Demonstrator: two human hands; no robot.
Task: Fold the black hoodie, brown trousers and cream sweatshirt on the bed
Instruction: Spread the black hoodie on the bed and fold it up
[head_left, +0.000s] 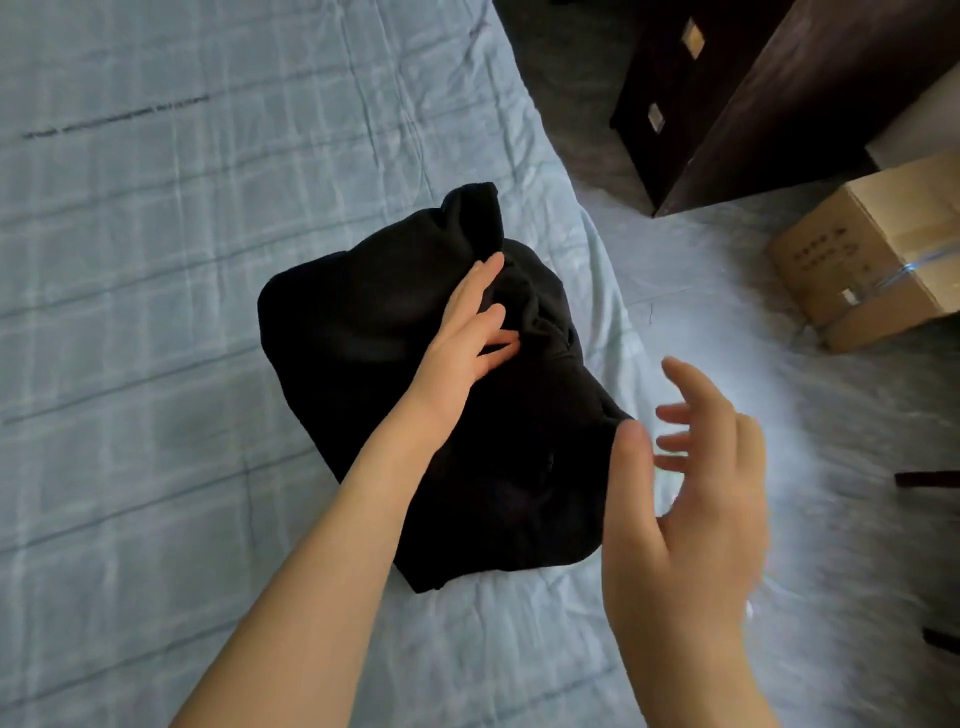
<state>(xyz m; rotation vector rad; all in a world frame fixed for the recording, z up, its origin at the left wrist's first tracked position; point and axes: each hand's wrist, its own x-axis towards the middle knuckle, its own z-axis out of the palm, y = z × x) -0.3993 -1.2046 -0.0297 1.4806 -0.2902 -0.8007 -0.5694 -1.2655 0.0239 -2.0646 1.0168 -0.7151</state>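
The black hoodie (363, 353) lies bundled into a compact, roughly folded shape on the pale blue checked bed sheet (156, 260), near the bed's right edge. My left hand (467, 332) rests flat on top of it, fingers straight and pointing toward its far end, with the thumb against the fabric. Blurred and held in the air just right of the hoodie's near corner, my right hand (691, 483) has its fingers spread and holds nothing. No brown trousers or cream sweatshirt appear in view.
The bed's right edge drops to a grey floor (779, 291). A dark wooden cabinet (753, 104) stands at the upper right. A taped cardboard box (878, 249) sits on the floor to the right.
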